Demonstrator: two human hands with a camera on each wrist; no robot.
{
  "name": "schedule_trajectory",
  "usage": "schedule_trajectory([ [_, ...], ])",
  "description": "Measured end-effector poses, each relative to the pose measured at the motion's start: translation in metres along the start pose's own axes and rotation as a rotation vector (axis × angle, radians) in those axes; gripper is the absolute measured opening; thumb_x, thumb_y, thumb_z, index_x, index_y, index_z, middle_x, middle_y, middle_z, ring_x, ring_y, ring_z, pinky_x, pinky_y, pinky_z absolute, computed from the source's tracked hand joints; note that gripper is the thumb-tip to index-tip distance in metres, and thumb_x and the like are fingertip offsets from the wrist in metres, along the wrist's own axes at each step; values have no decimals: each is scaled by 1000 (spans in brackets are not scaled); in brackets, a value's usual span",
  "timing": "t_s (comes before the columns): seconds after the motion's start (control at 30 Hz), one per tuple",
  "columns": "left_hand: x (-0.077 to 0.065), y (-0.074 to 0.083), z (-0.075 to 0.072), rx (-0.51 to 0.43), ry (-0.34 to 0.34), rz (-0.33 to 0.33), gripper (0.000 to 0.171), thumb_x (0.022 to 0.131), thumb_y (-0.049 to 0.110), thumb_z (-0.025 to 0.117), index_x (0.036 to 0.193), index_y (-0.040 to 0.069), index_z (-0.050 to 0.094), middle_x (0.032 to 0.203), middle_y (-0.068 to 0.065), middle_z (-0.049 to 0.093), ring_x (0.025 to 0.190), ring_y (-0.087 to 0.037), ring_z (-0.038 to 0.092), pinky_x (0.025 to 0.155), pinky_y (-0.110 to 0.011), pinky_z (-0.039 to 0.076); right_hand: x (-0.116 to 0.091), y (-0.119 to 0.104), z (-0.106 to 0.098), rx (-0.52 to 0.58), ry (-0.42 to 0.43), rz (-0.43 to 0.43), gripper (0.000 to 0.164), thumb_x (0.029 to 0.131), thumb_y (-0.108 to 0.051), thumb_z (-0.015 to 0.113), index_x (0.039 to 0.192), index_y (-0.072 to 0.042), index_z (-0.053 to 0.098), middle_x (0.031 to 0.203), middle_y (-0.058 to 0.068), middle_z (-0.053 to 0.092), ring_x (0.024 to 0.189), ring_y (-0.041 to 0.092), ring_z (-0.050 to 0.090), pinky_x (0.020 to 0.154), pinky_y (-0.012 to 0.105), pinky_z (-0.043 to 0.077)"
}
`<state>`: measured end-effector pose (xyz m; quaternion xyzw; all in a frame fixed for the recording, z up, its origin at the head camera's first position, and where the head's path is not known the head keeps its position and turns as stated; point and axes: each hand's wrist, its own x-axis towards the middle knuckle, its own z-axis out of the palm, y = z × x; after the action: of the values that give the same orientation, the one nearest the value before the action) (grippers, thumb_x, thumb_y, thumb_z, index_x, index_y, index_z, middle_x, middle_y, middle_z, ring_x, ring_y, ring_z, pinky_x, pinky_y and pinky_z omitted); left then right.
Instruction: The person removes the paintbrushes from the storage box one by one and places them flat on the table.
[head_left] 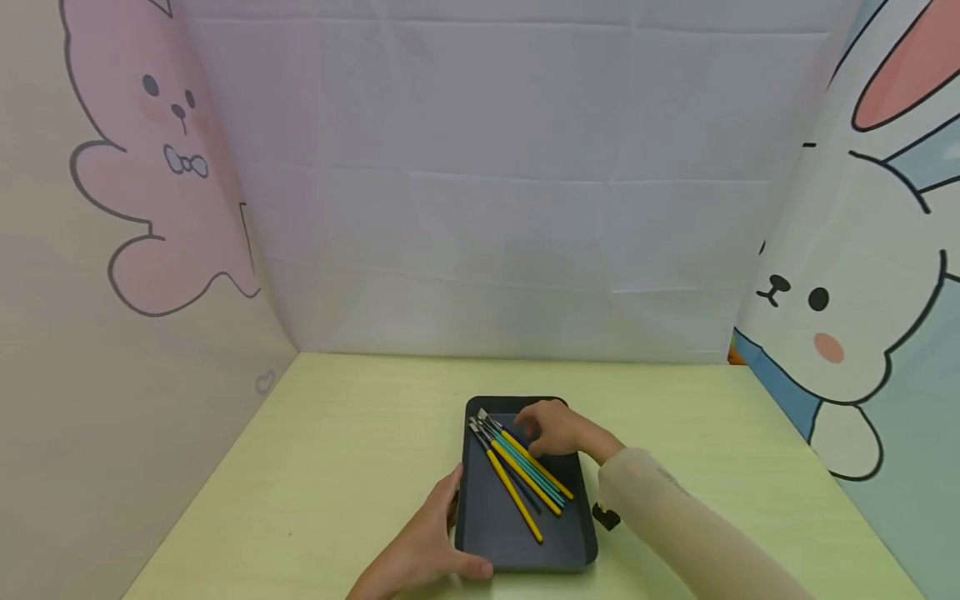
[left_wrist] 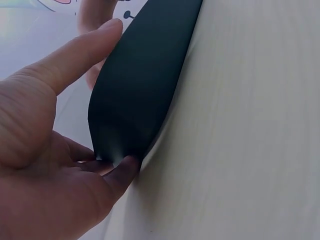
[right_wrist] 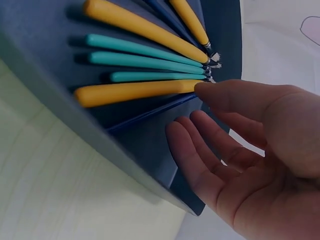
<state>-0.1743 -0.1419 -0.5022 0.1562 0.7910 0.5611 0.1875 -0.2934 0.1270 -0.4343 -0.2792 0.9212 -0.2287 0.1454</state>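
Observation:
A dark grey rectangular tray (head_left: pixel 491 537) stands on the table, with several paintbrushes (head_left: pixel 521 467) fanned across it, their bristles toward the far end. Their handles are yellow, teal and dark blue. My left hand (head_left: pixel 427 533) grips the tray at its near left corner, thumb along the front edge and fingers on the left side; the tray's dark wall (left_wrist: pixel 145 75) lies between them. Over the far right part of the tray is my right hand (head_left: pixel 558 429), fingers loosely bent. Its thumb tip overlaps a yellow-handled brush (right_wrist: pixel 135 92), while the other fingers stand apart from the brushes.
The tray sits on a pale yellow table (head_left: pixel 360 433). A small black object (head_left: pixel 606 517) shows beside the tray's right edge, close to my right sleeve (head_left: pixel 660 500). White cloth (head_left: pixel 487 208) closes off the back, and cartoon-printed panels stand at both sides.

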Motion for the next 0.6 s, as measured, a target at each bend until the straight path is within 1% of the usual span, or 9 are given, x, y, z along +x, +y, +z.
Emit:
schedule_trajectory([
  [0.2,0,0,-1,34,5,-19,140,76,44,98,171,4,2,173,-25,13,156,-43,29,120,-58,39,4,2,4,8,-8,54,47,90,1,80,135,0,68,110,11,73,103,30,69,90,49,59],
  [0.4,0,0,0,68,22,-19,139,75,42,99,171,4,6,172,-25,17,155,-42,30,120,-58,39,8,8,8,11,0,71,46,87,3,82,131,-3,71,105,8,72,98,29,67,86,50,59],
  [0.6,0,1,1,83,29,-10,138,75,42,99,171,4,7,172,-24,18,154,-41,32,119,-58,39,8,11,13,5,17,101,44,85,5,83,127,-4,73,100,6,70,93,25,66,84,47,59],
])
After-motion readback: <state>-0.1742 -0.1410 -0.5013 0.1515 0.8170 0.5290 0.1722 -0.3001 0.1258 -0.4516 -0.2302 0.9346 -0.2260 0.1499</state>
